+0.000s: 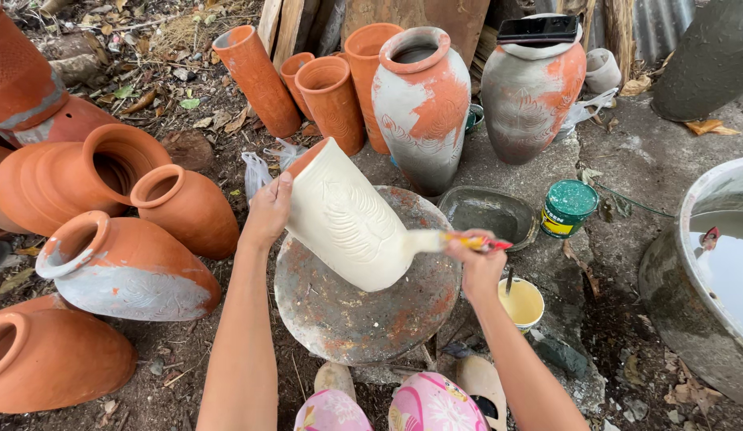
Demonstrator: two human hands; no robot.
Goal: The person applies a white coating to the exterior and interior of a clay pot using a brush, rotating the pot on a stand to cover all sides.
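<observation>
Over the round turntable (347, 319) I tilt the cream-painted pot (347, 215), its mouth up and away from me, its base low near the disc's right side. To coat it evenly I judge the brush (443, 239) should run in long strokes along the wall, with the pot turned bit by bit so no clay colour shows. My left hand (267, 211) curls closed around the rim, arm stretched straight forward. My right hand (477, 259) is closed on the brush handle, wrist bent inward, bristles touching the pot's lower side. A small cup of pale paint (521, 303) sits just beside that hand.
</observation>
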